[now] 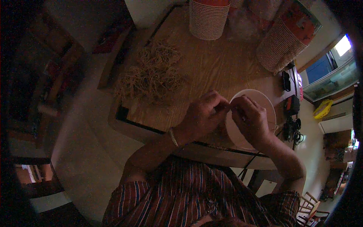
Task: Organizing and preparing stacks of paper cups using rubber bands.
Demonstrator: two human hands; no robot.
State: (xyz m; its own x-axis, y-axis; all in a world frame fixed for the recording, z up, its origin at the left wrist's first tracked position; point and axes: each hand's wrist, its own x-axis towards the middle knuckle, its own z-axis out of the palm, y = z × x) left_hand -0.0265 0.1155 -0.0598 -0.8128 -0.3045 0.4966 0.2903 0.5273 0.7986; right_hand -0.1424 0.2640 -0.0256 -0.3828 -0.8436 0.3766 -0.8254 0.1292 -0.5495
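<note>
My left hand (202, 115), with a pale bangle on its wrist, and my right hand (251, 115) meet at the fingertips near the table's front edge. Both hands are closed in a pinch. Whatever lies between the fingers is too small and dim to make out. Under my right hand stands a round white tub (267, 104), partly covered by that hand and wrist. Further left on the table lies a loose heap of thin, tangled, tan root-like strands (155, 73); neither hand touches it.
The wood-grain table (211, 64) carries two tall stacks of ribbed paper tubs, one upright (209, 22) at the back and one leaning (281, 41) at the right. Clear plastic bags (245, 24) sit between them. Black cables (293, 128) and small devices line the right edge.
</note>
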